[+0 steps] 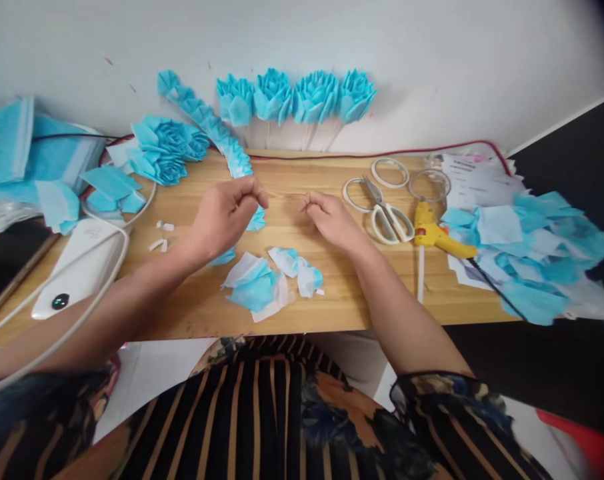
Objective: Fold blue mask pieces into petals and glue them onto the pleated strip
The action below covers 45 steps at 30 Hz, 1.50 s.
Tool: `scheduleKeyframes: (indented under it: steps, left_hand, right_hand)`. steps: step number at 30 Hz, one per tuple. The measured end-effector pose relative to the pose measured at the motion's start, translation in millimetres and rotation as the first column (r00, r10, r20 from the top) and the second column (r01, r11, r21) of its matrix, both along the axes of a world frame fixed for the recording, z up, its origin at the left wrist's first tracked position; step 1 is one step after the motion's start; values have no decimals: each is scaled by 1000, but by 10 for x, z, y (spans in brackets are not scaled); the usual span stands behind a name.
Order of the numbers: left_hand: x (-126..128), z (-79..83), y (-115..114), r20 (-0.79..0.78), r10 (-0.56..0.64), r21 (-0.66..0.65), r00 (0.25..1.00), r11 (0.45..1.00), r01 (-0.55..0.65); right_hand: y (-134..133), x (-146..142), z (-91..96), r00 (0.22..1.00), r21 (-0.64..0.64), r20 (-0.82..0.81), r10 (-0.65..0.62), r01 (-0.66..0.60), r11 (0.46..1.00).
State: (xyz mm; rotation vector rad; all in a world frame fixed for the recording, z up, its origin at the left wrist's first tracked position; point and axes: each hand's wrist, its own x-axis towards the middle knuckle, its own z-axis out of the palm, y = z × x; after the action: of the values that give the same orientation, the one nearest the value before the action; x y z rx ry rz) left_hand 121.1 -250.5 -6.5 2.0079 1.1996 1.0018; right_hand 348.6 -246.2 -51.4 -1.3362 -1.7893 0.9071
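1. The fingers [255,193] of the left hand [229,217] are curled in narrow; whether they pinch anything cannot be told.
2. The right hand [332,217], to its right and apart from it, also has its fingers drawn in; the tips are blurred, so their hold is unclear.
3. The pleated blue strip [216,130] runs from the far left down to the table [332,303], its near part partly hidden by the left hand.
4. The step in hand looks like fine two-handed work beside that strip; a thread between the hands is possible but not discernible.
5. The next move seems to call for a sure, light fingertip grip and even tension, without crushing the pleats.
6. Loose blue-and-white pieces [255,283] lie near; the scissors [379,203] lie right.
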Motion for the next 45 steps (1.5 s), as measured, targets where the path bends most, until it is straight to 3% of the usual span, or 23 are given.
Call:
scheduleKeyframes:
  steps: [6,14,27,33,39,45]
  left_hand:
    - [59,-140,-175,76,-67,-17,995,998,69]
    - [93,-283,-128,93,-128,-13,987,991,130]
    - [36,-235,-112,-45,-137,-19,990,990,137]
    - [33,-229,-109,-108,-117,-22,987,993,115]
    - [0,-204,-97,-33,-81,-130,996,989,76]
    - [-52,-135,-107,-10,-30,-82,999,996,29]
  right_hand:
    - [-104,-80,105,990,-42,-103,97,-102,994]
    - [-161,-160,137,989,-21,-82,121,-124,992]
    - [-213,-174,126,982,173,170,84,-114,978]
    - [-233,-193,150,964,168,243,106,-149,974]
    - [-237,-183,145,965,180,224,137,-179,967]
    - [-228,-102,255,960,195,275,57,-114,974]
